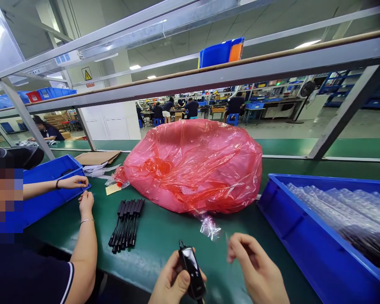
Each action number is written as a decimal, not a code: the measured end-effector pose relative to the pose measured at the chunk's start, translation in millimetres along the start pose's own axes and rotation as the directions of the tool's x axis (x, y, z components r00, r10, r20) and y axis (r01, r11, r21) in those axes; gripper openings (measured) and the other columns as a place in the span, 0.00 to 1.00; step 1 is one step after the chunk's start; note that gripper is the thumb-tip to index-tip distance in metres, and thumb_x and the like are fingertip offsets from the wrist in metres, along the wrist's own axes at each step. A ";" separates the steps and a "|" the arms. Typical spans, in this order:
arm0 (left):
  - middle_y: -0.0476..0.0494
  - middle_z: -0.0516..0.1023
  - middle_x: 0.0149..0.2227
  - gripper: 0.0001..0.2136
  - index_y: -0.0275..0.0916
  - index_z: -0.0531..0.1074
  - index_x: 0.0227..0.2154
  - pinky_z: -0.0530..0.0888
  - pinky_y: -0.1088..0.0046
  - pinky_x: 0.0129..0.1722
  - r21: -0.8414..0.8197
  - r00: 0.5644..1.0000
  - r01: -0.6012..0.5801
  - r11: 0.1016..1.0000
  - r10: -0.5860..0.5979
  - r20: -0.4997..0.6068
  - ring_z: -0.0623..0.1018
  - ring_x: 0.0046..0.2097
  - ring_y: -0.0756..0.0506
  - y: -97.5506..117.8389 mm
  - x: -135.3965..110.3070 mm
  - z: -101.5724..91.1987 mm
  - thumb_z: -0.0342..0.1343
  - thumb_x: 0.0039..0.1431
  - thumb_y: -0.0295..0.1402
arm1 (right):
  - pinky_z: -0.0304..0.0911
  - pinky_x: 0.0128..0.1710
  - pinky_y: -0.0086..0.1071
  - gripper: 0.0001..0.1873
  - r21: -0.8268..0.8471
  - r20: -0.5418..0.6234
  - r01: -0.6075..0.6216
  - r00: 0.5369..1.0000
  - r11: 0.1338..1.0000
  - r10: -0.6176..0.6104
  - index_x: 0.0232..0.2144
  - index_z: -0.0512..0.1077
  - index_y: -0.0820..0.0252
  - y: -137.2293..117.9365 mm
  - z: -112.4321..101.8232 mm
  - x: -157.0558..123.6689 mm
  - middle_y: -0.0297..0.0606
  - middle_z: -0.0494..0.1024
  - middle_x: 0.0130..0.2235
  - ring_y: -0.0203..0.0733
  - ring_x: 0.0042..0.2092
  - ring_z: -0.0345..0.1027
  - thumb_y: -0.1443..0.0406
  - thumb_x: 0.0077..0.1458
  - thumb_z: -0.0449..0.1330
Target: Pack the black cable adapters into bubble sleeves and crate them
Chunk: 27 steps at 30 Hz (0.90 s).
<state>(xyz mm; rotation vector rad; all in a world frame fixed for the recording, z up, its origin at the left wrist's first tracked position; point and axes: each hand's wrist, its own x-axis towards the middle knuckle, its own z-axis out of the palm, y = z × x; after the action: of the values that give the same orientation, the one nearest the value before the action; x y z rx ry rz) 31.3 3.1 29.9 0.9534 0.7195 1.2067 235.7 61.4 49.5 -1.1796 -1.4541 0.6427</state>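
My left hand (171, 278) is closed around a small glossy black electronic device (193, 270) with a short cable looped at its top. Its shiny face is turned up. To the right of it, my right hand (258, 268) pinches what looks like a thin clear film (227, 241), blurred and hard to see. Beyond both hands sits a big red plastic bag (196, 169), puffed up, with crumpled clear plastic (210, 228) at its near edge. Left of my hands, several black cabled adapters (126, 223) lie in a neat row on the green table (158, 240).
On the right stands a blue bin (288, 223) filled with clear plastic packs (342, 211). A co-worker's arms (85, 236) rest at the left beside another blue bin (47, 190). Cardboard and papers (98, 158) lie behind. A metal shelf frame (177, 95) crosses overhead.
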 end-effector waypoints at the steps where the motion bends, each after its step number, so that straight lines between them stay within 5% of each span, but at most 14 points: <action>1: 0.39 0.81 0.41 0.31 0.41 0.72 0.58 0.77 0.69 0.37 -0.035 0.999 0.006 0.999 -0.007 -0.032 0.78 0.36 0.48 -1.1 1.0 -2.6 0.64 0.57 0.54 | 0.68 0.31 0.29 0.20 -0.116 0.068 -0.050 0.996 0.992 0.058 0.35 0.70 0.54 17.2 -1.3 15.9 0.32 0.74 0.28 0.40 0.30 0.70 0.47 0.67 0.51; 6: 0.39 0.81 0.39 0.31 0.41 0.74 0.56 0.77 0.71 0.34 -0.089 0.997 0.025 0.996 -0.032 -0.077 0.78 0.33 0.49 -5.6 5.4 -11.1 0.67 0.53 0.53 | 0.59 0.29 0.34 0.15 -0.371 0.185 -0.075 0.971 0.925 0.152 0.30 0.71 0.53 88.9 16.0 81.1 0.37 0.78 0.29 0.46 0.31 0.72 0.51 0.57 0.54; 11: 0.40 0.82 0.38 0.30 0.39 0.75 0.50 0.75 0.73 0.34 -0.107 0.981 0.024 0.994 -0.045 -0.191 0.79 0.33 0.49 -13.3 22.2 -23.8 0.70 0.49 0.54 | 0.50 0.28 0.35 0.08 -0.497 0.222 -0.041 0.960 0.867 0.173 0.32 0.69 0.55 100.3 35.3 88.7 0.43 0.78 0.31 0.49 0.29 0.70 0.59 0.55 0.52; 14: 0.39 0.82 0.40 0.29 0.37 0.75 0.44 0.75 0.73 0.37 -0.111 0.949 -0.036 0.993 0.000 -0.314 0.81 0.37 0.47 -13.8 41.7 -24.1 0.71 0.47 0.53 | 0.56 0.30 0.35 0.16 -0.424 0.337 0.033 0.933 0.905 0.124 0.41 0.69 0.55 83.3 36.6 72.0 0.40 0.78 0.33 0.47 0.30 0.71 0.53 0.62 0.48; 16: 0.38 0.82 0.41 0.28 0.37 0.75 0.43 0.76 0.70 0.42 -0.078 0.926 -0.089 0.993 0.053 -0.373 0.81 0.43 0.43 -11.2 56.7 -15.5 0.71 0.48 0.54 | 0.61 0.32 0.32 0.20 -0.282 0.490 0.084 0.869 0.956 0.068 0.41 0.70 0.53 70.4 37.7 57.6 0.35 0.76 0.31 0.44 0.32 0.71 0.47 0.65 0.48; 19: 0.37 0.81 0.43 0.25 0.36 0.73 0.43 0.74 0.65 0.51 0.068 0.911 -0.161 0.985 0.175 -0.374 0.80 0.48 0.41 -4.0 81.0 7.2 0.67 0.54 0.53 | 0.62 0.34 0.29 0.20 0.004 0.634 0.007 0.773 1.000 -0.008 0.39 0.70 0.53 61.3 40.3 42.7 0.32 0.74 0.30 0.41 0.33 0.69 0.45 0.65 0.52; 22: 0.37 0.81 0.45 0.20 0.38 0.72 0.46 0.73 0.66 0.51 0.362 0.924 -0.205 0.909 0.302 -0.235 0.79 0.48 0.43 5.7 114.5 25.5 0.57 0.65 0.50 | 0.57 0.31 0.30 0.24 0.147 0.538 -0.101 0.843 0.984 0.006 0.30 0.66 0.55 67.7 37.2 42.9 0.30 0.67 0.26 0.38 0.30 0.61 0.43 0.65 0.55; 25: 0.40 0.82 0.39 0.21 0.38 0.75 0.40 0.73 0.65 0.46 0.702 0.902 -0.206 0.682 0.411 -0.134 0.79 0.42 0.44 18.1 164.2 25.9 0.42 0.73 0.46 | 0.54 0.28 0.30 0.28 0.244 0.320 -0.193 0.941 0.950 0.109 0.31 0.69 0.56 76.8 24.8 51.3 0.28 0.62 0.24 0.37 0.27 0.56 0.39 0.62 0.55; 27: 0.40 0.81 0.37 0.20 0.37 0.76 0.35 0.74 0.62 0.47 0.807 0.863 -0.160 0.568 0.478 -0.166 0.79 0.40 0.43 28.1 200.7 18.3 0.45 0.72 0.45 | 0.52 0.26 0.30 0.28 0.337 0.192 -0.259 0.960 0.905 0.203 0.36 0.72 0.56 77.9 14.6 56.1 0.27 0.61 0.24 0.36 0.27 0.54 0.38 0.61 0.56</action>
<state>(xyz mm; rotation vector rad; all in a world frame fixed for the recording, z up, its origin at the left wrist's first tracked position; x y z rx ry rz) 80.9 196.6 69.1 1.6625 1.5053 1.4443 251.9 143.3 -0.1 -1.0353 -1.2584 1.1363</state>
